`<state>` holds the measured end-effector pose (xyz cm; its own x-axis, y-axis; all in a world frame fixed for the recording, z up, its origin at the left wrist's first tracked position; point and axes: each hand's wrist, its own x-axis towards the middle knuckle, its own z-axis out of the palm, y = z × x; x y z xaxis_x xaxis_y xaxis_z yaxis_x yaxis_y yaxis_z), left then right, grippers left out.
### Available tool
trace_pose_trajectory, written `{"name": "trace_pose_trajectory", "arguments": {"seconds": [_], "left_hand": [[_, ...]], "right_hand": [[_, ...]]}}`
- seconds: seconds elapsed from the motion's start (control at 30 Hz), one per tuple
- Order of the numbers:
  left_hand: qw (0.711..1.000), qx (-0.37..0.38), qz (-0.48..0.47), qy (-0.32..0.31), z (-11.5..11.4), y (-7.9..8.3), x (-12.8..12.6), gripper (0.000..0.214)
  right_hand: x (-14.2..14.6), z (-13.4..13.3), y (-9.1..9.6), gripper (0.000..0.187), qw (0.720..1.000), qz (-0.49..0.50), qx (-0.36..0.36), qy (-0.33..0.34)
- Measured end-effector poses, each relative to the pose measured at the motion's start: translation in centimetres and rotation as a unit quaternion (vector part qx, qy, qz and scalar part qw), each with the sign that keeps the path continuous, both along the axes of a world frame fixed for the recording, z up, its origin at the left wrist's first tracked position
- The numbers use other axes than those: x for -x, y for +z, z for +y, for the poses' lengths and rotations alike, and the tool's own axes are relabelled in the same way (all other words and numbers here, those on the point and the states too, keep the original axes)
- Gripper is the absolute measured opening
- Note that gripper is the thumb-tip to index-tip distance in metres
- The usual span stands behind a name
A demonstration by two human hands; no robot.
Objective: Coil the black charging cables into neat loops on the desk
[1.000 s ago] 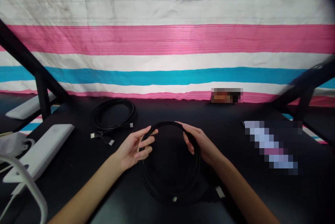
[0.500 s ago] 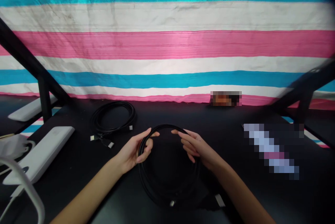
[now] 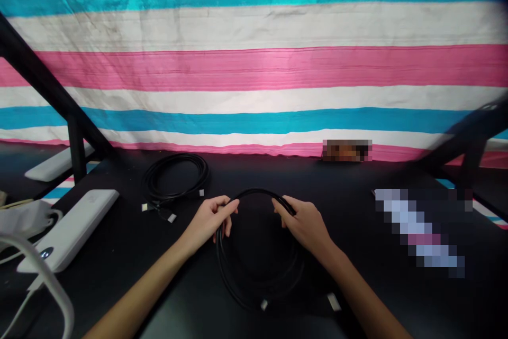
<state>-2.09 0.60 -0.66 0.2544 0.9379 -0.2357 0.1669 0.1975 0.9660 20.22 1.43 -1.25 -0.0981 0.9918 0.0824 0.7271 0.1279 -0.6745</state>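
Observation:
A black cable (image 3: 220, 270) with metal-tipped plugs is looped into a coil in front of me. My left hand (image 3: 216, 216) is closed round the coil's upper left side, thumb lying on top. On the upper right side, my right hand (image 3: 304, 218) grips the same coil between thumb and fingers. One small plug (image 3: 264, 304) shows at the bottom of the loop, and a wider plug (image 3: 334, 302) lies beside my right forearm. Beyond my left hand rests a second coiled black cable (image 3: 207, 172) with several plugs at its near side.
On the left of the black table (image 3: 254, 170) lies a white power bank (image 3: 85, 222) beside a white charger (image 3: 24, 220) and a thick white cable (image 3: 55, 291). Blurred-out items sit at the right and back. Black frame bars slope at both sides before a striped sheet (image 3: 254, 69).
Both hands have turned over so their thumbs now press on top of the cable. My right hand has closed on the coil's right side. The view has shifted slightly.

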Motion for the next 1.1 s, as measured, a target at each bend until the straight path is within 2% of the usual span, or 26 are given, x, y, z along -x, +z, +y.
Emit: {"name": "trace_pose_trajectory", "arguments": {"seconds": [0.07, 0.17, 0.3, 0.43, 0.53, 0.6, 0.67, 0.77, 0.87, 1.1], "left_hand": [[0.998, -0.011, 0.055, 0.006, -0.1, -0.1, 0.0, 0.038], [0.995, -0.004, 0.104, 0.004, -0.3, -0.3, 0.0, 0.042], [0.997, 0.052, 0.052, -0.023, -0.5, -0.1, -0.1, 0.041], [0.995, 0.087, -0.012, -0.054, -0.4, 0.1, -0.1, 0.039], [0.991, 0.099, -0.059, -0.066, -0.4, -0.1, 0.0, 0.036], [0.989, 0.105, -0.082, -0.066, -0.4, -0.3, 0.0, 0.034], [0.987, 0.108, -0.106, -0.05, -0.3, -0.5, 0.0, 0.032], [0.985, 0.103, -0.136, 0.011, -0.2, -0.6, 0.0, 0.028], [0.981, 0.1, -0.155, 0.066, -0.1, -0.3, 0.1, 0.028], [0.97, 0.128, -0.187, 0.085, -0.2, 0.0, -0.1, 0.029]], "right_hand": [[-0.1, 0.0, -0.1, 0.036, 1.0, -0.021, -0.004, -0.013], [-0.2, 0.1, -0.2, 0.036, 0.998, 0.068, 0.017, 0.008], [-0.1, 0.4, -0.2, 0.033, 0.979, 0.199, 0.054, -0.008], [-0.3, 0.8, -0.3, 0.035, 0.941, 0.329, 0.057, -0.061], [-0.5, 1.0, -0.3, 0.036, 0.917, 0.385, 0.057, -0.088], [-0.6, 1.2, -0.3, 0.035, 0.915, 0.386, 0.071, -0.091], [-0.6, 1.2, -0.3, 0.033, 0.925, 0.355, 0.1, -0.09], [-0.4, 1.3, -0.5, 0.031, 0.936, 0.315, 0.14, -0.069], [-0.1, 1.3, -0.9, 0.031, 0.935, 0.317, 0.151, -0.052], [-0.4, 1.4, -0.6, 0.031, 0.931, 0.327, 0.152, -0.061]]}}
